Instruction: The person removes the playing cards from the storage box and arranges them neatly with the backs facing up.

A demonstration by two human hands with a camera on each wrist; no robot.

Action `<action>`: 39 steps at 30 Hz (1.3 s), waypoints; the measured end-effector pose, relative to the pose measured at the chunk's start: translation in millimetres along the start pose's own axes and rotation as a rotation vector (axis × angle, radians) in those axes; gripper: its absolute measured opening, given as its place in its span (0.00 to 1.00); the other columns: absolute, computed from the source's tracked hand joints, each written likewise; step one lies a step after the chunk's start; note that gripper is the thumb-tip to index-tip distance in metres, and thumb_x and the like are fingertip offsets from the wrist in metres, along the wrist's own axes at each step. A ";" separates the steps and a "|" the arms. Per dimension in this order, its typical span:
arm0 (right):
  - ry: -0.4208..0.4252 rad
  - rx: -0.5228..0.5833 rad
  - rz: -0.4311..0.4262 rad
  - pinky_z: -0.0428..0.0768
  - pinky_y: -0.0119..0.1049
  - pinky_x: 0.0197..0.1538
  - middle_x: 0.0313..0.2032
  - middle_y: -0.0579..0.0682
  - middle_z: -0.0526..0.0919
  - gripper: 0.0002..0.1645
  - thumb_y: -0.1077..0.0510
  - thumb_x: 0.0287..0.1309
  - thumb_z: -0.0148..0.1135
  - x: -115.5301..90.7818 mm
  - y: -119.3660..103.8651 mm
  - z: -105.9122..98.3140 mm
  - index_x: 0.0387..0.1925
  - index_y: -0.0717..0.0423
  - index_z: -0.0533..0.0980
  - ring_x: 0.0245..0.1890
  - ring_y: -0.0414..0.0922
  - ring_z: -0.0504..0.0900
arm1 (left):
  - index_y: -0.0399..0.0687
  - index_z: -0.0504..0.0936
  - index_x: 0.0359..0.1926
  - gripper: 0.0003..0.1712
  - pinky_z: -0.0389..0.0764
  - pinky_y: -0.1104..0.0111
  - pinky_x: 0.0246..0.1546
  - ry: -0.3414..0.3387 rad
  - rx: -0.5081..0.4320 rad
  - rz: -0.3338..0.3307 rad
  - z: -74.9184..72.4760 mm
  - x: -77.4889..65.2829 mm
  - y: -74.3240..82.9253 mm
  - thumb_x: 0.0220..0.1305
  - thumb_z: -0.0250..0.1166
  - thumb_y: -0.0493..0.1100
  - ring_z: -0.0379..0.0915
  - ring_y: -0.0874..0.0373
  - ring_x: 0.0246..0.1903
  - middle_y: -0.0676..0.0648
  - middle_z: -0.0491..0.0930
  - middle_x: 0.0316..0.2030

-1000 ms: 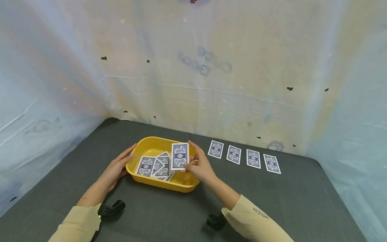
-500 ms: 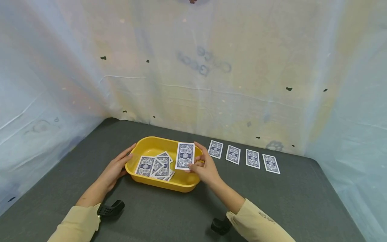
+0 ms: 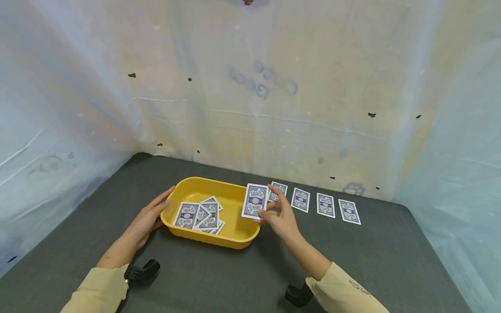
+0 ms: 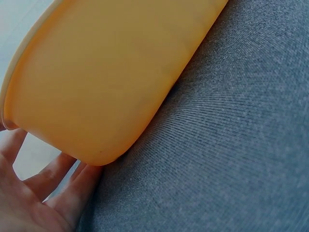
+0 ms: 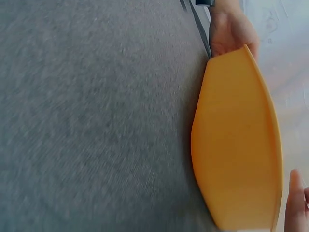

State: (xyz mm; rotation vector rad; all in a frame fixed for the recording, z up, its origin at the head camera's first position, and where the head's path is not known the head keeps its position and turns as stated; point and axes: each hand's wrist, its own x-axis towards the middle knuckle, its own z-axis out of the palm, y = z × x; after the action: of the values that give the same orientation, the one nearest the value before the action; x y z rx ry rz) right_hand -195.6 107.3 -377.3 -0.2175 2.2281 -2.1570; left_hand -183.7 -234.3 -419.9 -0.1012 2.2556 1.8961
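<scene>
- Worktop (image 3: 195,278), dark grey: carrying everything listed below.
- Tray (image 3: 195,189), yellow: sitting left of the worktop's middle, toward its far edge.
- Row of four cards (image 3: 300,200), backs up: lying along the far edge, toward the far right corner.
- Left hand (image 3: 146,219): resting spread fingers against the tray's left end.
- Right hand (image 3: 282,219): pinching one card between fingers and thumb, having just shifted rightward.
- Loose cards (image 3: 188,215): overlapping, backs up, in the tray's left, near part.
- Held card (image 3: 255,201), back showing: now overlapping the tray's right rim in the head view; apparently parting from the tray, nearing the row.
</scene>
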 end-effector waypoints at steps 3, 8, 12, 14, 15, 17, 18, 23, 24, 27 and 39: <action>0.028 -0.010 -0.010 0.82 0.51 0.36 0.28 0.52 0.71 0.45 0.77 0.50 0.59 0.1 1.2 -6.9 0.69 0.52 0.61 0.25 0.43 0.81 | 0.67 0.42 0.76 0.34 0.61 0.48 0.63 -0.001 0.005 0.001 -0.3 0.2 -0.4 0.75 0.41 0.59 0.46 0.43 0.71 0.45 0.38 0.76; 0.079 -0.026 0.001 0.82 0.54 0.37 0.28 0.52 0.71 0.44 0.76 0.50 0.60 1.3 3.3 -18.5 0.69 0.52 0.61 0.23 0.43 0.81 | 0.67 0.41 0.76 0.34 0.61 0.48 0.63 0.003 0.015 0.004 -0.1 0.4 -1.2 0.75 0.41 0.61 0.47 0.43 0.71 0.45 0.38 0.76; 0.118 -0.054 0.010 0.81 0.56 0.38 0.29 0.53 0.71 0.44 0.76 0.52 0.61 1.8 3.6 -27.9 0.69 0.52 0.60 0.21 0.43 0.81 | 0.67 0.41 0.76 0.35 0.62 0.49 0.62 0.005 0.017 0.007 0.2 0.2 -1.3 0.74 0.42 0.62 0.47 0.43 0.70 0.45 0.38 0.76; 0.129 -0.068 0.007 0.81 0.56 0.38 0.28 0.53 0.70 0.43 0.76 0.52 0.61 2.0 4.7 -32.7 0.69 0.52 0.61 0.20 0.42 0.80 | 0.67 0.41 0.76 0.35 0.62 0.48 0.62 0.003 0.015 0.009 0.1 0.1 -1.3 0.74 0.42 0.62 0.47 0.43 0.70 0.45 0.38 0.76; 0.134 -0.076 0.004 0.81 0.55 0.37 0.28 0.53 0.70 0.43 0.76 0.52 0.61 2.3 5.4 -35.0 0.69 0.53 0.61 0.19 0.42 0.80 | 0.67 0.41 0.76 0.35 0.62 0.48 0.62 0.002 0.014 0.010 0.1 0.1 -1.3 0.74 0.42 0.61 0.47 0.43 0.70 0.45 0.38 0.76; 0.147 -0.089 0.000 0.81 0.54 0.37 0.27 0.53 0.71 0.42 0.77 0.52 0.60 2.7 7.0 -39.2 0.68 0.53 0.62 0.19 0.42 0.80 | 0.68 0.41 0.76 0.35 0.62 0.48 0.62 0.000 0.016 0.012 -0.1 0.0 -1.3 0.74 0.42 0.61 0.47 0.43 0.71 0.45 0.38 0.76; 0.153 -0.094 0.000 0.81 0.54 0.36 0.27 0.53 0.71 0.42 0.77 0.52 0.60 2.8 7.9 -41.0 0.68 0.53 0.62 0.18 0.42 0.80 | 0.68 0.41 0.76 0.35 0.62 0.49 0.62 -0.001 0.016 0.013 -0.2 0.1 -1.2 0.74 0.42 0.61 0.47 0.43 0.70 0.45 0.38 0.76; 0.171 -0.120 0.020 0.82 0.53 0.36 0.26 0.52 0.71 0.41 0.76 0.53 0.60 1.5 10.8 -46.8 0.67 0.52 0.62 0.19 0.42 0.79 | 0.68 0.42 0.76 0.34 0.65 0.53 0.60 -0.003 0.024 0.014 -0.8 0.0 -1.1 0.74 0.42 0.61 0.49 0.44 0.70 0.45 0.39 0.76; 0.170 -0.125 0.024 0.82 0.52 0.36 0.26 0.52 0.71 0.41 0.75 0.53 0.60 1.0 11.3 -47.4 0.68 0.53 0.62 0.19 0.42 0.78 | 0.68 0.42 0.76 0.35 0.66 0.54 0.60 -0.003 0.023 0.013 -0.8 0.1 -1.0 0.74 0.42 0.61 0.49 0.44 0.70 0.45 0.39 0.76; 0.162 -0.136 0.026 0.83 0.49 0.34 0.26 0.52 0.71 0.42 0.75 0.53 0.61 0.2 14.7 -48.6 0.68 0.55 0.61 0.18 0.41 0.78 | 0.68 0.42 0.76 0.35 0.64 0.52 0.61 -0.001 0.019 0.005 -0.8 0.4 -1.1 0.74 0.42 0.61 0.48 0.44 0.70 0.46 0.38 0.76; 0.158 -0.301 0.100 0.83 0.43 0.31 0.25 0.53 0.80 0.41 0.69 0.51 0.66 1.4 33.9 -50.8 0.66 0.55 0.63 0.17 0.44 0.82 | 0.67 0.42 0.76 0.35 0.64 0.53 0.60 0.005 0.020 0.001 -0.7 0.4 -0.9 0.74 0.42 0.62 0.49 0.44 0.70 0.45 0.39 0.76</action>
State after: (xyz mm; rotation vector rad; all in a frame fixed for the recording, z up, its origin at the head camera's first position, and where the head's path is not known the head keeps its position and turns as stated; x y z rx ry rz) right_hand -205.8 158.5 -409.0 0.0607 2.5844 -1.8413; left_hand -184.0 -235.1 -420.8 -0.1027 2.2776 1.8759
